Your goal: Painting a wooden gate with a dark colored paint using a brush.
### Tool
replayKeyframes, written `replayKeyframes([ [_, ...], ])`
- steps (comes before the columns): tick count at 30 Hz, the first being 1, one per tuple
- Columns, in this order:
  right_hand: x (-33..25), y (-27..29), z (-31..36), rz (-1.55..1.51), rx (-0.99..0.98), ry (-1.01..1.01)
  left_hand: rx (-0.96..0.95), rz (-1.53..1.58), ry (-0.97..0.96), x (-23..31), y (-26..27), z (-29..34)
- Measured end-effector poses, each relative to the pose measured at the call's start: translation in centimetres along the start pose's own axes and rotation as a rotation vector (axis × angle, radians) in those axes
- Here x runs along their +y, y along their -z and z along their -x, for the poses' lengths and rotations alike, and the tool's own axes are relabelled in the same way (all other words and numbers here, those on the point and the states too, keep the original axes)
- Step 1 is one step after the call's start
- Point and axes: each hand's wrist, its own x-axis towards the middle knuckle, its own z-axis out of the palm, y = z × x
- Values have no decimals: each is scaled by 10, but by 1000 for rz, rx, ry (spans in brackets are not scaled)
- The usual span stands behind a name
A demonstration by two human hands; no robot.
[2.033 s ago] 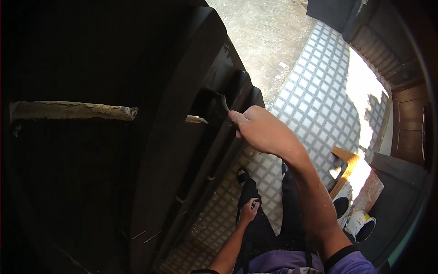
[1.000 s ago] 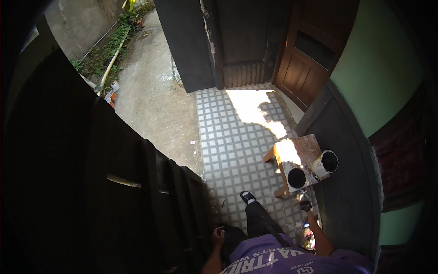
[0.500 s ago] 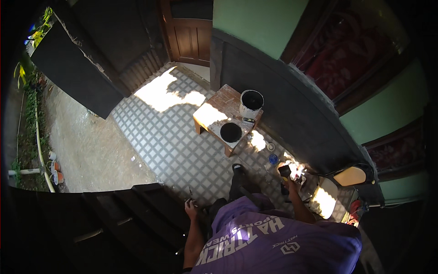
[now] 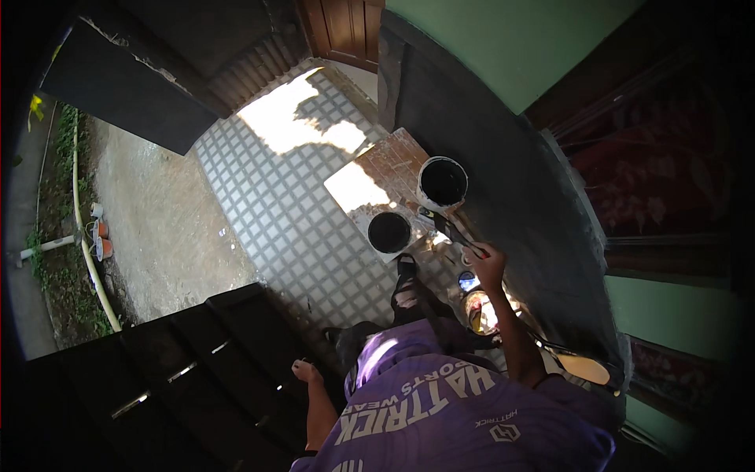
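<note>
My right hand (image 4: 489, 267) is closed round the handle of a paintbrush (image 4: 450, 230), its dark head pointing at the right edge of a low brown table (image 4: 397, 161). Just beyond the brush stands a white bucket (image 4: 425, 194) holding black paint. A round container with dark contents (image 4: 390, 233) sits at the table's near corner. Between the two lies a small tool (image 4: 425, 213) whose kind I cannot make out. My left hand (image 4: 303, 370) hangs low at my left side, fingers curled in; whatever they may hold is too small to name.
On the floor below the table lie a blue round item (image 4: 469, 281) and a sunlit round container (image 4: 476, 308). A dark-and-green wall (image 4: 503, 204) curves along the right. To the left is a dark ribbed surface (image 4: 197, 354). A chair (image 4: 583, 366) stands at the lower right.
My right hand has moved forward and up with the paintbrush, from beside the chair to the table's edge. My left hand has shifted left and slightly nearer. The view has tilted.
</note>
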Motion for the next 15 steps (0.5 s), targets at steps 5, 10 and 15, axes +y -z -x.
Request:
replayKeyframes([
  [5,6,-44,-55,106,-76,102,-307,-207,-455,40,-78,85],
  [10,62,-125,-54,79,-67,110,-707,-286,-585,76,-145,144],
  [15,126,-192,-42,207,-278,-22,-870,-436,-890,66,-229,154],
])
